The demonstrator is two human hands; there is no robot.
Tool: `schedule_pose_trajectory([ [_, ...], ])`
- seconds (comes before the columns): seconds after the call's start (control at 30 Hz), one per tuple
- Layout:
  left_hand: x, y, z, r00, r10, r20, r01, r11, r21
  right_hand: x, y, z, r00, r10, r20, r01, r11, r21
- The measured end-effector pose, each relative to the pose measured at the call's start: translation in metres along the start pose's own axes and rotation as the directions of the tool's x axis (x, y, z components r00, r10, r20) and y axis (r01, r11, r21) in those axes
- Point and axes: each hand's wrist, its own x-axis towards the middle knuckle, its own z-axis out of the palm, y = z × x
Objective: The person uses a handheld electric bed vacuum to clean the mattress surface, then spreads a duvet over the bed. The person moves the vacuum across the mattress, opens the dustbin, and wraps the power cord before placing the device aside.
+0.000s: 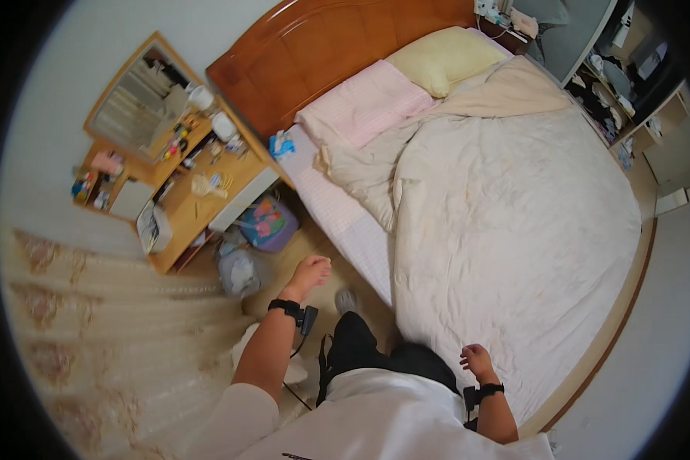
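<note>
My left hand [311, 276] hangs over the strip of floor between the desk and the bed. Its fingers are loosely curled together, and nothing shows in them. Over the near edge of the bed, my right hand [477, 360] has its fingers bent but apart, holding nothing. Below it lies a rumpled cream quilt [506, 222], spread across most of the bed. The quilt is folded back near the headboard, showing its peach underside [517, 90]. A pink pillow [368, 103] and a pale yellow pillow [452, 57] lie at the head end.
A wooden dressing table [195, 207] with a mirror [142, 100] and clutter stands at left. Beside it on the floor are a grey bag [239, 272] and a purple stool-like thing [272, 226]. A curtain [107, 322] hangs near left; an open wardrobe [621, 84] is far right.
</note>
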Motion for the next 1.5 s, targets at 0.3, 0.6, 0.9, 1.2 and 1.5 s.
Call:
schedule_pose_trajectory([
  [0.3,0.405,0.122,-0.034,0.972,-0.008,-0.234,0.063,0.971,0.232,-0.059,-0.054,0.101,0.873,0.344,-0.346,-0.225,0.913,0.339],
  [0.6,0.522,0.147,-0.013,0.995,0.074,-0.06,-0.07,0.995,0.069,-0.062,-0.143,0.226,0.86,0.465,-0.21,-0.37,0.851,0.372],
  [0.9,0.303,0.291,-0.153,0.287,0.937,0.201,-0.481,-0.041,0.876,-0.007,-0.268,0.248,0.966,0.202,-0.161,-0.141,0.934,0.327],
  [1.2,0.051,0.35,-0.093,0.374,0.437,0.818,-0.927,0.159,0.339,-0.062,-0.431,0.227,0.869,-0.485,-0.096,0.355,0.477,0.804],
  [1.5,0.019,0.215,0.023,0.233,-0.03,0.972,-0.959,-0.174,0.225,-0.006,-0.354,0.241,0.997,0.069,0.043,-0.074,0.543,0.836],
])
